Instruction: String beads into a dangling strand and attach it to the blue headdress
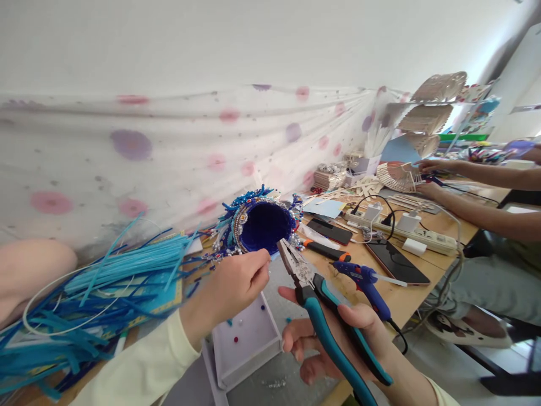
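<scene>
Right above the grey work surface, two hands are busy at close quarters! The left hand [236, 282] is curled closed, fingertips pinched together near the tips of the pliers; whether anything tiny sits between them, I cannot tell. Across to the right hand [369, 324], and it has the teal-and-black pliers [318, 321] lying over the palm, thumb along one handle, the fingers loosely bent and spread on the other side. The metal nose points up and away, towards the bead-trimmed blue piece [268, 225], which sits just beyond both hands with its dark, round mouth facing this way.

Below the left hand comes the white tray [249, 379], a red bead [235, 339] and a dark blue bead [262, 307] inside it. Over on the left, a great heap of blue pipe cleaners [131, 265]! To the right of the pliers lies the blue glue gun [366, 285], a pale stick poking from its back, with a phone [397, 262] just behind it. Further right, a co-worker's hands [431, 166] are on a slatted fan-shaped piece [395, 176].
</scene>
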`<state>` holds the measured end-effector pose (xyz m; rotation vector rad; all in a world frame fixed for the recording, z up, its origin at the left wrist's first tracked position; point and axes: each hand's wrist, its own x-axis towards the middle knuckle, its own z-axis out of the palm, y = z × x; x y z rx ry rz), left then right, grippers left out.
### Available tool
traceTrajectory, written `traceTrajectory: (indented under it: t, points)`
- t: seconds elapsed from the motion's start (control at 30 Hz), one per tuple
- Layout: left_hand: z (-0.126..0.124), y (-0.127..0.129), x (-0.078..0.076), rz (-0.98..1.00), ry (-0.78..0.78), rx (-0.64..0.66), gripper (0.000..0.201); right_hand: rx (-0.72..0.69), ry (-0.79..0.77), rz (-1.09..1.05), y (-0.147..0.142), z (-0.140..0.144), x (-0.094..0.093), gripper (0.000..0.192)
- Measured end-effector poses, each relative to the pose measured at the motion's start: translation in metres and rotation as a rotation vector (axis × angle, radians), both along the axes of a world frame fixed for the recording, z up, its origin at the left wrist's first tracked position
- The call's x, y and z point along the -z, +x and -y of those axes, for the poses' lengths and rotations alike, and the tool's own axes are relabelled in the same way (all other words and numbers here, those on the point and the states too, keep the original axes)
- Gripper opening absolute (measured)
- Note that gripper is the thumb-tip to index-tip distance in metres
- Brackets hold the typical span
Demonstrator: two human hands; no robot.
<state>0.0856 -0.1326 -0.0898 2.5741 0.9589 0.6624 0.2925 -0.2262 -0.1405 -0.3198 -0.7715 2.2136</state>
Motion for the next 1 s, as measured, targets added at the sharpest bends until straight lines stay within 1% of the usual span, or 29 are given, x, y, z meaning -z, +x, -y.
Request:
traceTrajectory:
  t: [0.07,0.2,0.23,0.33,0.4,0.43,0.47,0.5,0.53,0.57,0.67,0.77,0.83,0.9,0.97,1.0]
  points:
    - [-0.005,-0.001,-0.001,-0.035,0.057,0.018,0.021,0.0,-0.022,-0.03,0.002,0.001,0.005,0.067]
    - [-0.011,-0.003,-0.001,-0.057,0.023,0.05,0.022,-0.005,0.003,-0.137,0.008,0.002,0.019,0.048]
    - [-0.012,-0.002,-0.001,-0.06,0.002,0.059,0.022,-0.02,0.015,-0.168,0.01,0.002,0.021,0.048]
    - [-0.012,-0.002,-0.002,-0.033,-0.083,0.074,0.025,-0.045,0.006,-0.21,0.015,0.0,0.022,0.055]
    - [-0.015,-0.004,-0.005,0.032,-0.195,0.04,0.031,-0.019,-0.017,-0.19,0.019,-0.003,0.02,0.059]
    - [-0.017,-0.007,-0.007,0.073,-0.248,0.001,0.033,0.0,-0.029,-0.177,0.02,-0.004,0.02,0.059]
    - [-0.02,-0.011,-0.01,0.11,-0.28,-0.049,0.036,0.014,-0.04,-0.168,0.022,-0.006,0.02,0.059]
    - [-0.024,-0.018,-0.013,0.134,-0.278,-0.102,0.037,0.016,-0.044,-0.167,0.023,-0.007,0.021,0.059]
    - [-0.029,-0.027,-0.017,0.14,-0.236,-0.16,0.038,0.016,-0.048,-0.173,0.024,-0.009,0.022,0.059]
    - [-0.035,-0.038,-0.02,0.127,-0.16,-0.218,0.038,0.009,-0.047,-0.184,0.025,-0.011,0.024,0.059]
    - [-0.057,-0.082,-0.027,0.025,0.096,-0.387,0.035,-0.025,-0.038,-0.245,0.025,-0.014,0.028,0.054]
    - [-0.08,-0.126,-0.026,0.017,0.207,-0.519,0.032,-0.042,-0.045,-0.264,0.022,-0.015,0.026,0.047]
    - [-0.087,-0.141,-0.023,0.04,0.293,-0.594,0.026,-0.049,-0.059,-0.26,0.019,-0.015,0.024,0.047]
    - [-0.084,-0.139,-0.023,0.075,0.378,-0.661,0.03,-0.065,-0.068,-0.266,0.016,-0.016,0.022,0.051]
    - [-0.069,-0.119,-0.025,0.1,0.413,-0.669,0.041,-0.101,-0.071,-0.284,0.013,-0.017,0.02,0.054]
    - [-0.057,-0.103,-0.026,0.102,0.38,-0.618,0.043,-0.114,-0.074,-0.291,0.012,-0.018,0.02,0.056]
